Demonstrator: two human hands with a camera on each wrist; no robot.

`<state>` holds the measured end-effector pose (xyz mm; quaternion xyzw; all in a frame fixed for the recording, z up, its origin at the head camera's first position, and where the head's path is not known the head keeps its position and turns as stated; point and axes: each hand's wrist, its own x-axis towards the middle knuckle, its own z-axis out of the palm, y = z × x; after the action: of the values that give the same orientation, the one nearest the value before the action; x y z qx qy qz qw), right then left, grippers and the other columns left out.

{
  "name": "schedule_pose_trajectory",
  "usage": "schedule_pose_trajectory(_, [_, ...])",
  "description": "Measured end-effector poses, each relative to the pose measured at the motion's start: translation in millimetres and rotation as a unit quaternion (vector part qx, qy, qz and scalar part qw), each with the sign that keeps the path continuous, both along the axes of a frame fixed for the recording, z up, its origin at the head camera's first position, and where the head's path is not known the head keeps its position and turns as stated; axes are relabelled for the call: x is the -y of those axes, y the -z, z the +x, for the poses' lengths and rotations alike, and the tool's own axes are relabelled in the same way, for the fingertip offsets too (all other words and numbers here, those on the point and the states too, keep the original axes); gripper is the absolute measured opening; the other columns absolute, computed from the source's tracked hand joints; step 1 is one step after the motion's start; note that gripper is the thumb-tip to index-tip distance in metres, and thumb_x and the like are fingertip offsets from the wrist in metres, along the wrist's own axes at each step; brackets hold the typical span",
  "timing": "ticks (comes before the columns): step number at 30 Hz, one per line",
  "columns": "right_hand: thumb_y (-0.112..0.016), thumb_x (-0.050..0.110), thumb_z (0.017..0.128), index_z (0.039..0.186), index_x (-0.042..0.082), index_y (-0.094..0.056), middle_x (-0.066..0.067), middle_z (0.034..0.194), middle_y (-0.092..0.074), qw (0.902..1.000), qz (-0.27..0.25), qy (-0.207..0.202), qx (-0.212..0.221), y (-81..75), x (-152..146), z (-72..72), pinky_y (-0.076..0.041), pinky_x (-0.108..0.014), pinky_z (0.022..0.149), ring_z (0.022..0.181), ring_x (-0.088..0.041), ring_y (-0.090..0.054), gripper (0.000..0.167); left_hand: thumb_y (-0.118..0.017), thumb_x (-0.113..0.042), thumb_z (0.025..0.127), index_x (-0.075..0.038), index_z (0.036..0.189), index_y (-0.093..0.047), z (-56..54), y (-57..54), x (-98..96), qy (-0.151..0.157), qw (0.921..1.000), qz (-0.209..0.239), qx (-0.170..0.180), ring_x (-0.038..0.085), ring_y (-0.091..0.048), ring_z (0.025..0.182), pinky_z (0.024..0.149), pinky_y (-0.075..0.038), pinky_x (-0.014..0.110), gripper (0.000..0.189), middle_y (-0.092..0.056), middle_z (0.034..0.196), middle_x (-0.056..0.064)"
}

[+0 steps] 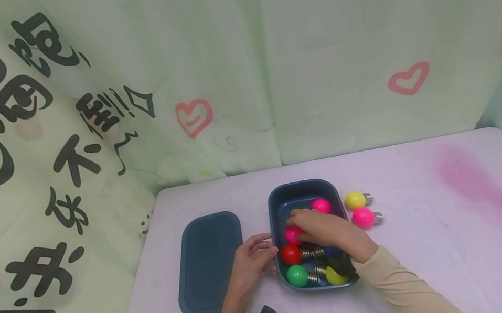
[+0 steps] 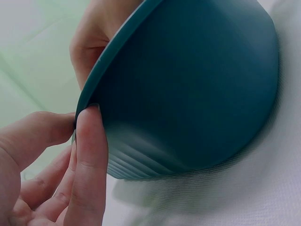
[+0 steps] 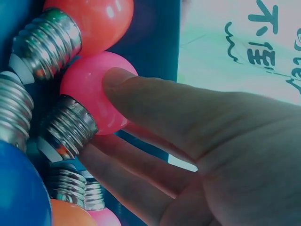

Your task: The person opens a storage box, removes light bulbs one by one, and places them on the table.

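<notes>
My right hand [image 1: 327,227] reaches into a dark blue plastic box [image 1: 270,201] and grips a pink light bulb [image 3: 87,87], with the thumb on its round side and the other fingers behind it. The bulb's metal screw base shows in the right wrist view. Beside it lie a red bulb [image 1: 291,254] and a green bulb [image 1: 297,276]. A second pink bulb [image 1: 321,206] sits farther back in the box. My left hand [image 1: 248,262] pinches the left rim of the box between thumb and finger.
Left of the box lies a flat dark blue lid [image 1: 210,262]. To the right, a yellow bulb [image 1: 355,200] and another pink bulb [image 1: 363,218] rest on the white-covered table [image 1: 436,259]. Patterned curtain [image 1: 324,62] hangs behind and at the left.
</notes>
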<state>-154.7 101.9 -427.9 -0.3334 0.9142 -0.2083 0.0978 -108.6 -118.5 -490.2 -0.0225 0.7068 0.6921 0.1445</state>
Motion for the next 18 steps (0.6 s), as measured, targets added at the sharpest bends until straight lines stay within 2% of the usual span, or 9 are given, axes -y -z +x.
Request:
schedule_pose_trajectory(10, [-0.078, 0.015, 0.085, 0.117, 0.006, -0.071, -0.005, 0.105, -0.067, 0.9993, -0.016, -0.02, -0.027, -8.5, -8, 2.9, -0.058, -0.035, 0.087, 0.099, -0.021, -0.066, 0.034, -0.073, -0.017, 0.09, -0.004, 0.129, -0.061, 1.1, -0.5, -0.7, -0.003, 1.0, 0.002, 0.004, 0.016, -0.067, 0.085, 0.07, -0.06, 0.028, 0.042, -0.067, 0.104, 0.008])
schedule_pose_trajectory(18, [-0.079, 0.015, 0.084, 0.119, 0.008, -0.07, -0.006, 0.114, -0.067, 0.9994, -0.026, 0.002, -0.024, -19.8, -18, 10.0, -0.057, -0.037, 0.09, 0.106, -0.024, -0.066, 0.037, -0.073, -0.018, 0.09, -0.005, 0.129, -0.061, 0.8, -2.4, -0.8, -0.003, 1.0, 0.001, 0.005, 0.016, -0.067, 0.087, 0.07, -0.059, 0.028, 0.043, -0.068, 0.108, 0.01])
